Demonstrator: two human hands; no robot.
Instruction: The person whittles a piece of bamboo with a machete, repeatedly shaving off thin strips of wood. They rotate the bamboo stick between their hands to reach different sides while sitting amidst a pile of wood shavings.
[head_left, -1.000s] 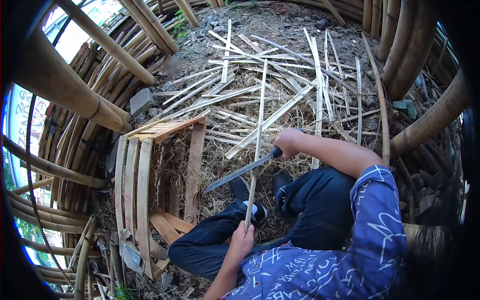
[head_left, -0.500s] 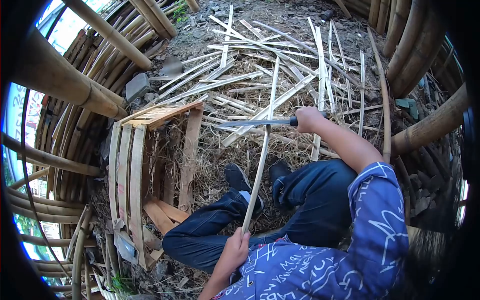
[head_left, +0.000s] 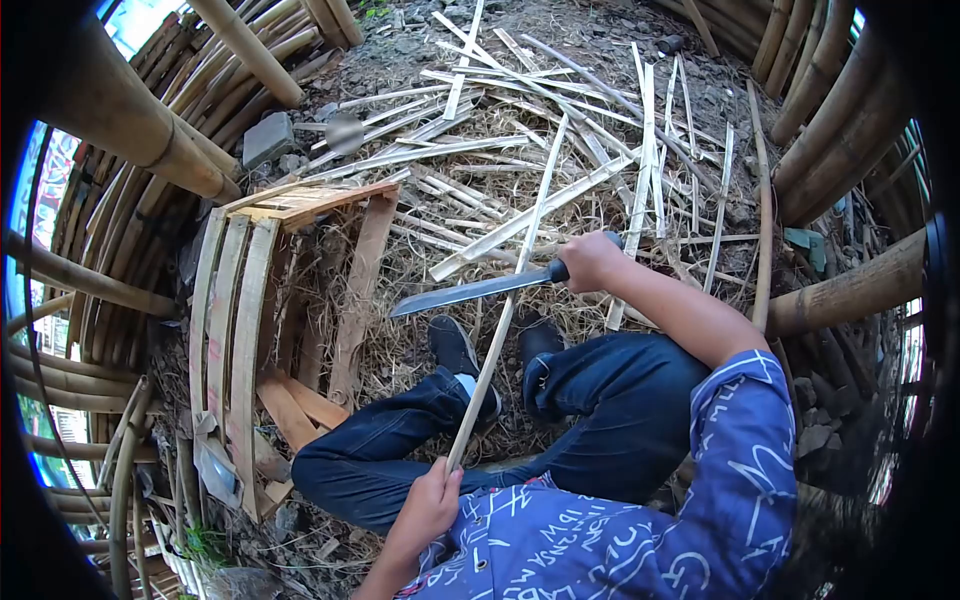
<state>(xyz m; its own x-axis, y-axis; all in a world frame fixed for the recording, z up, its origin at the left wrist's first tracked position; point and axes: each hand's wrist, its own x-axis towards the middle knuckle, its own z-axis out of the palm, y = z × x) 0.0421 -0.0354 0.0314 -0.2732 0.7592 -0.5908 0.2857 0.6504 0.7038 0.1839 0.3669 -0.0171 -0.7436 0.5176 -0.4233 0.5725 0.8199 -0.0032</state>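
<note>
My left hand (head_left: 430, 505) grips the near end of a long thin bamboo strip (head_left: 515, 285), which rises away from me over my legs towards the pile ahead. My right hand (head_left: 590, 262) holds a long knife (head_left: 470, 292) by its black handle. The blade points left and slightly down, lying across the strip about halfway along it. I sit on the ground with both legs in dark jeans and dark shoes stretched out under the strip.
Several split bamboo strips (head_left: 560, 120) lie scattered over straw and dirt ahead. A wooden slatted crate (head_left: 250, 300) lies on its side at my left. Thick bamboo poles (head_left: 130, 120) ring the spot at left and at right (head_left: 850, 290).
The knife, lifted level half a second ago, has come back down and towards me along the strip, blade tilted down to the left. My left hand keeps its hold.
</note>
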